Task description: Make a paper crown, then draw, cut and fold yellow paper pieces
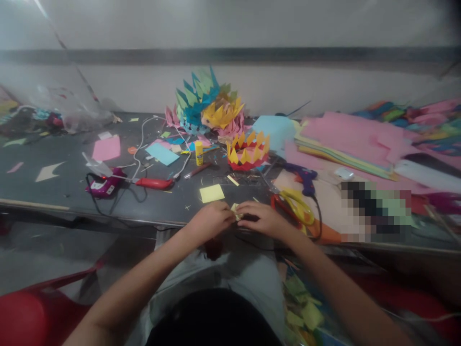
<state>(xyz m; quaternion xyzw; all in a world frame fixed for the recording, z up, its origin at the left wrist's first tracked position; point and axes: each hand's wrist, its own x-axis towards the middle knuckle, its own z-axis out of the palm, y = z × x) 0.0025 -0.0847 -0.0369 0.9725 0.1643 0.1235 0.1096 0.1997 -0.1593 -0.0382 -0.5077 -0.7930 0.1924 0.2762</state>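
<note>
Between my two hands, at the front edge of the table, is a small piece of folded yellow paper (236,211). My left hand (215,215) has its fingers closed on the paper's left side. My right hand (262,218) grips it from the right with bent fingers. The hands partly cover the paper, so its exact folds are hidden. Just beyond them lies a flat pale yellow paper sheet (212,193). Farther back stands a ring of folded red and yellow paper points (248,156).
A yellow glue stick (199,154), red-handled tool (154,183) and purple power strip (107,182) lie to the left. Yellow-handled scissors (297,204), a blue glue gun (304,177) and stacked pink sheets (342,139) are on the right. Colourful folded-paper pieces (196,103) stand behind.
</note>
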